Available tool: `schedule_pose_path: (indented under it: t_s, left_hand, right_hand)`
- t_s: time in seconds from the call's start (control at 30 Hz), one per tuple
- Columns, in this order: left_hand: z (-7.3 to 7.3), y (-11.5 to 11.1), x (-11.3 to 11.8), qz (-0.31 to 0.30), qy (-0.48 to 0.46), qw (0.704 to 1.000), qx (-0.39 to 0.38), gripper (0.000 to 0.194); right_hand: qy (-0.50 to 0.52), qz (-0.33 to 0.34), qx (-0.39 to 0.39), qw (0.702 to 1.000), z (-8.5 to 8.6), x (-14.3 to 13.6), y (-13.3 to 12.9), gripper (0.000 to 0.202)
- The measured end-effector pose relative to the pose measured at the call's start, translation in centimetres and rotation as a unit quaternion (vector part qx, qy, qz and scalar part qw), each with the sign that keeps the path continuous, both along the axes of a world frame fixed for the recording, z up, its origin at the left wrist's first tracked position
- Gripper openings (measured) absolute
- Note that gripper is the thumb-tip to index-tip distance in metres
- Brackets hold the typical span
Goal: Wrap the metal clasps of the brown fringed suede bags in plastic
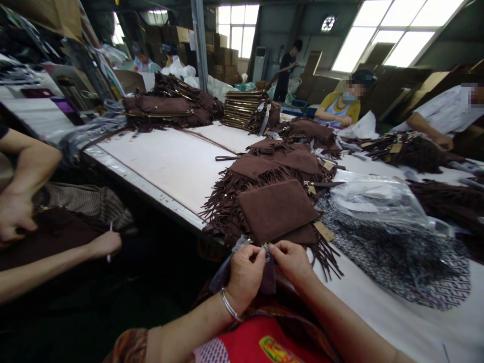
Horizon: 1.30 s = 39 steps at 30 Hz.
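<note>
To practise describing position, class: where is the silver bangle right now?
In the head view, the bangle is low and near the middle, around the wrist of the left hand, just above the red cloth.

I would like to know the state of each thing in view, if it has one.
Left hand: fingers pinched at translucent wrapping.
Right hand: fingers pinched beside the left ones.
Translucent wrapping: crumpled, between the fingers.
Front brown pouch: lying flat, zip state not visible.
Gold-edged pouches: stacked.
Clear plastic bag: crumpled; whether sealed, unclear.
Table: partly covered.
</note>
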<state>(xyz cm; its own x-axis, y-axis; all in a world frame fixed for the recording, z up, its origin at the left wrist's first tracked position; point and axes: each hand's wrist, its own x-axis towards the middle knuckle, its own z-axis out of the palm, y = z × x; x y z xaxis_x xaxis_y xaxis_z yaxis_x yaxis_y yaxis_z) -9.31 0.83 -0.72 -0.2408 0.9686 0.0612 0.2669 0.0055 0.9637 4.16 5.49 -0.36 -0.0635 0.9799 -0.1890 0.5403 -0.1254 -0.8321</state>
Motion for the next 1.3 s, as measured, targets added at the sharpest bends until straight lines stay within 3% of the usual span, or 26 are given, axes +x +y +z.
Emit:
schedule_pose_path:
  t_s: [0.17,0.4,0.57,0.7,0.83,0.93,1.17,1.3]
  left_hand:
    - [-0.4,0.1,0.1,-0.043,0.133,0.986,0.090,0.023]
    - [-0.6,-0.2,-0.3,-0.093,0.314,0.933,0.150,0.027]
    - [-0.5,-0.8,-0.3,-0.096,0.395,0.899,0.165,0.023]
    - [-0.1,-1.7,-0.6,-0.135,0.332,0.916,0.178,0.028]
    - [0.2,-2.7,-0.9,-0.151,0.153,0.970,0.117,0.025]
    - [0.4,-2.9,-0.9,-0.120,0.058,0.990,0.050,0.021]
    - [0.1,-2.2,0.0,-0.034,0.050,0.998,0.029,0.008]
    - [-0.6,-1.7,0.6,0.020,-0.103,0.993,-0.052,0.022]
  right_hand:
    - [-0.055,0.001,0.036,0.998,0.5,-0.1,-0.4,0.028]
    - [0.105,-0.012,-0.108,0.989,0.6,-0.4,-1.2,0.033]
    - [0.150,-0.027,-0.163,0.975,0.5,-0.4,-0.7,0.032]
    - [0.145,-0.016,-0.159,0.976,0.8,-0.1,-0.2,0.029]
    - [0.112,0.008,-0.123,0.986,1.0,0.1,-0.4,0.026]
    - [0.099,0.019,-0.101,0.990,0.8,0.1,-0.6,0.027]
    - [0.104,0.010,-0.089,0.991,0.9,0.0,-0.8,0.026]
    - [0.110,-0.005,-0.091,0.990,1.1,-0.1,-1.2,0.027]
